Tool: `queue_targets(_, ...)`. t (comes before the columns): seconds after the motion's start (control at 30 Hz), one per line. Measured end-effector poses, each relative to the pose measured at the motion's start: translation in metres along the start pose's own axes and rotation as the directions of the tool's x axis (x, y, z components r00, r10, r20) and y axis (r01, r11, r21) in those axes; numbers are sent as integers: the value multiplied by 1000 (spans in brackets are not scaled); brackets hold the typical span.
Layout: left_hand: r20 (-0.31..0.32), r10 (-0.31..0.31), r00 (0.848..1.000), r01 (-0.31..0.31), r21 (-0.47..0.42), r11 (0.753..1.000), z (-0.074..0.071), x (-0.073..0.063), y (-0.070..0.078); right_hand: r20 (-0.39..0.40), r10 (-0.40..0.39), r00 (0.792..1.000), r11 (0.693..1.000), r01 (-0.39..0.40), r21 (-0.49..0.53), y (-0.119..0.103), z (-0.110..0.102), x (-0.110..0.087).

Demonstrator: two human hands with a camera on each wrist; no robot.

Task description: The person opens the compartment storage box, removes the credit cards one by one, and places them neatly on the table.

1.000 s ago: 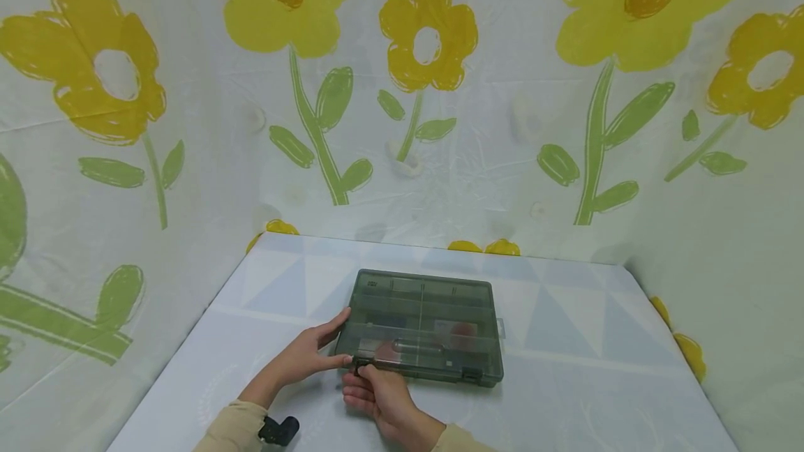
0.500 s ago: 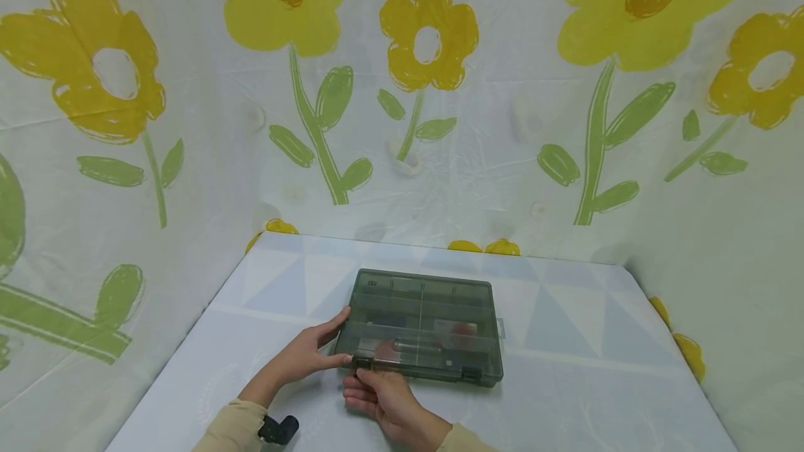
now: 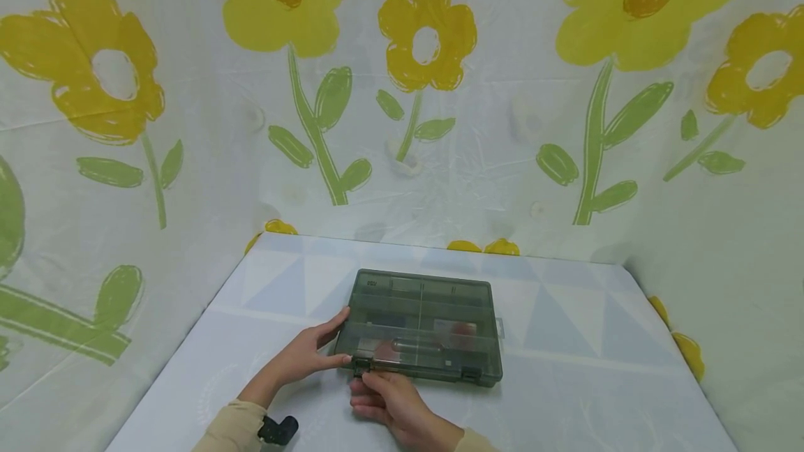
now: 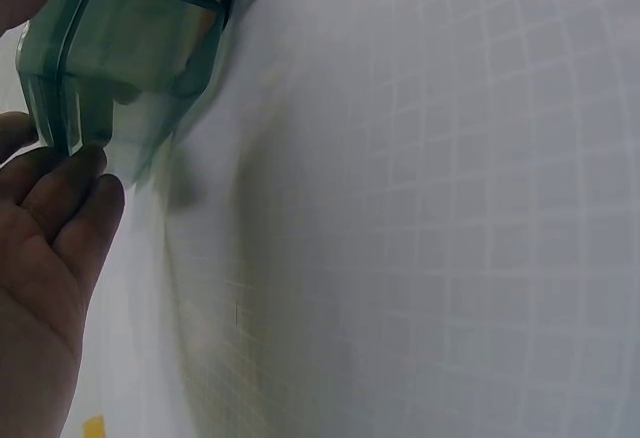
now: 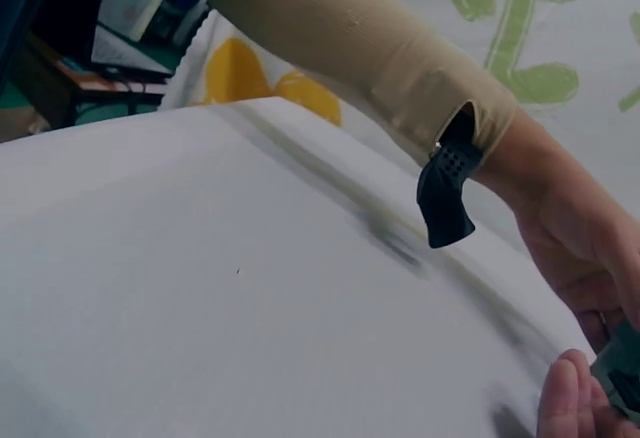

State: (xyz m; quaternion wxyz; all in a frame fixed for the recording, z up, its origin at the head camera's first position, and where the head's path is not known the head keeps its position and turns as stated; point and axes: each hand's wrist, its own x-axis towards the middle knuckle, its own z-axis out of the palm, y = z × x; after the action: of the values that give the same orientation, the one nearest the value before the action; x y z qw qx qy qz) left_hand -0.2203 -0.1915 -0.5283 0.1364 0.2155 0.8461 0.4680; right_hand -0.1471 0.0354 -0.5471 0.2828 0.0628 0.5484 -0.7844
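A translucent dark-green compartment box (image 3: 419,305) lies with its lid down on the table, holding reddish and pale items seen dimly through the lid. My left hand (image 3: 308,353) grips its front-left corner, thumb at the front edge and fingers along the left side. In the left wrist view, fingertips of the left hand (image 4: 60,218) touch the box's wall (image 4: 130,78). My right hand (image 3: 398,407) is just in front of the left latch (image 3: 361,366), its thumb tip close to the latch and its other fingers loosely bent. A second latch (image 3: 471,374) sits at the right of the front edge.
The white and pale-blue patterned tabletop (image 3: 565,396) surrounds the box. Flower-printed curtains (image 3: 490,131) enclose the table at the back and sides. A black wrist device (image 3: 278,430) sticks out from the left sleeve (image 3: 232,427). A clear tab (image 3: 500,328) projects from the box's right side.
The right hand has drawn slightly to the right and toward the person, its thumb sliding off the left latch. The left hand and the box have stayed in place.
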Motion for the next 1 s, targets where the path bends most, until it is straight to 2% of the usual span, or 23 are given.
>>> queue_targets(0.37,-11,19,1000,-19,-3,1000,-1,-5,3,19,-7,1000,994,9,-112,-10,-25,-17)
queue_targets(0.83,5,24,1000,-23,-19,1000,0,-3,3,-7,-12,1000,992,11,-124,-16,-64,-36)
queue_targets(1.0,12,35,999,-35,-10,999,0,-2,1,-10,-36,999,992,34,-125,-18,-77,-45)
